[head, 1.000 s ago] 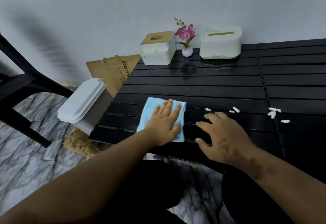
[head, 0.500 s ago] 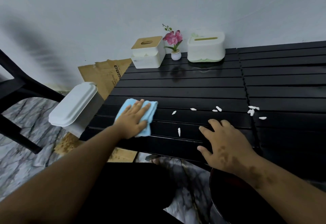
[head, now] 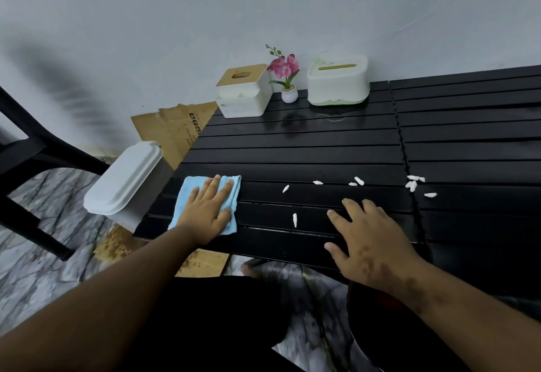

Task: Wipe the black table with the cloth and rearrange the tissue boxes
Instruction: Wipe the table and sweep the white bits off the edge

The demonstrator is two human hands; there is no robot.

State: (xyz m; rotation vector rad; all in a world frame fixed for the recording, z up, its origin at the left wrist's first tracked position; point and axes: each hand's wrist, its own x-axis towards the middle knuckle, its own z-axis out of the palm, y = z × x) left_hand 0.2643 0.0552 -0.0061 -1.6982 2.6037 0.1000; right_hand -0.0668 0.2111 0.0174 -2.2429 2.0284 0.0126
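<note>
Blue cloth (head: 187, 196) (long axis running away) under flat left hand (head: 208, 213).

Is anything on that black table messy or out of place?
Yes. Small white scraps lie scattered across the near half of the black table, to the right of the blue cloth under the left hand. I cannot tell what they are. The tissue boxes at the back stand upright.

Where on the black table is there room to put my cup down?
The table is bare in the middle, between the tissue boxes at the wall and the white bits. The far right slats are bare too. The front is crowded: cloth, both hands and crumbs.
</note>
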